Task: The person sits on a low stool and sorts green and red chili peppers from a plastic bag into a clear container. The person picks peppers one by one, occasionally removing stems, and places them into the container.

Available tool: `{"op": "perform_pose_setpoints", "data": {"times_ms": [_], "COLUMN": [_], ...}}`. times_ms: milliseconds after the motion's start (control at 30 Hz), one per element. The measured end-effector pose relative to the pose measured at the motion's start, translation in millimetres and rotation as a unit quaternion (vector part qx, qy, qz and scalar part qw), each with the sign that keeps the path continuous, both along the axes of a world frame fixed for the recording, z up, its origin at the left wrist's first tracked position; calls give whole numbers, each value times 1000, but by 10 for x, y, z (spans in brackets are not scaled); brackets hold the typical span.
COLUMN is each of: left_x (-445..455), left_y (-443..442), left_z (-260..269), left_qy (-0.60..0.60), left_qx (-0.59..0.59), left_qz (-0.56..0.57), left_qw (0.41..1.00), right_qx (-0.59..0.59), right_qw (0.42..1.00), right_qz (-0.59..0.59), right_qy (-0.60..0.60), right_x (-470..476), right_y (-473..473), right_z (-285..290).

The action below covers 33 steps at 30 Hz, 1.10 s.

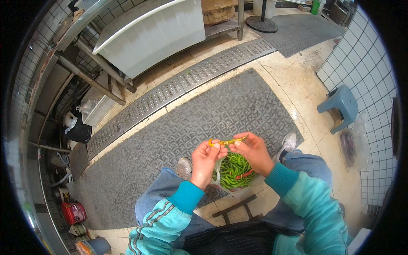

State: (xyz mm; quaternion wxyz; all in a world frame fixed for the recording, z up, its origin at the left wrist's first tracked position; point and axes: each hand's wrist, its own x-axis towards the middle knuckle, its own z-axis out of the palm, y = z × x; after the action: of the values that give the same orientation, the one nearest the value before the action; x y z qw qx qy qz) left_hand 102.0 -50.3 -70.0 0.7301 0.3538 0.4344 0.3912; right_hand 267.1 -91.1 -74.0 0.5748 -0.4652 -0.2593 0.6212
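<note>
A yellowish chili pepper (228, 142) with dark patches is stretched between my two hands. My left hand (206, 159) pinches its curved yellow end between thumb and fingers. The darker, pointed end is held by my right hand (253, 152). Below them, between my feet, a plastic bag (218, 178) stands with its mouth spread. Green chili peppers (235, 169) fill it, and a red chili pepper (244, 174) lies among them. My right hand hides part of the bag's far side.
A ribbed grey mat (153, 153) covers the floor around my feet. Beyond it runs a perforated metal drain cover (153, 99), then a large white plastic tub (153, 41). A blue plastic stool (342, 103) stands by the tiled wall at right, with a plastic bag (353, 146) beside it.
</note>
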Motion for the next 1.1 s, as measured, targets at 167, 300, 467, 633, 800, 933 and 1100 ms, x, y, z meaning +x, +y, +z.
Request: {"op": "perform_pose_setpoints", "data": {"times_ms": [167, 300, 467, 633, 800, 933, 1100], "left_x": [-20, -13, -36, -61, -171, -446, -1030], "left_y": [5, 17, 9, -6, 13, 68, -23], "left_z": [43, 71, 119, 239, 513, 758, 931], "left_qy": [-85, -107, -138, -165, -217, -282, -389], "left_qx": [-61, -73, -89, -140, -185, -205, -155], "left_qz": [-11, -30, -58, -36, 12, 56, 45], "left_qw": [994, 991, 985, 976, 958, 935, 907], "right_qx": [-12, -9, -1, -27, -1, 77, 258], "right_qw": [994, 987, 983, 995, 998, 988, 922], "right_qz": [6, 9, 23, 33, 66, 102, 126], "right_qy": [113, 158, 181, 86, -1, -81, -260], "right_x": [3, 24, 14, 22, -87, -393, -1059], "right_y": [2, 16, 23, 46, 132, 292, 440], "right_z": [-12, -50, -7, 127, 407, 732, 926]}}
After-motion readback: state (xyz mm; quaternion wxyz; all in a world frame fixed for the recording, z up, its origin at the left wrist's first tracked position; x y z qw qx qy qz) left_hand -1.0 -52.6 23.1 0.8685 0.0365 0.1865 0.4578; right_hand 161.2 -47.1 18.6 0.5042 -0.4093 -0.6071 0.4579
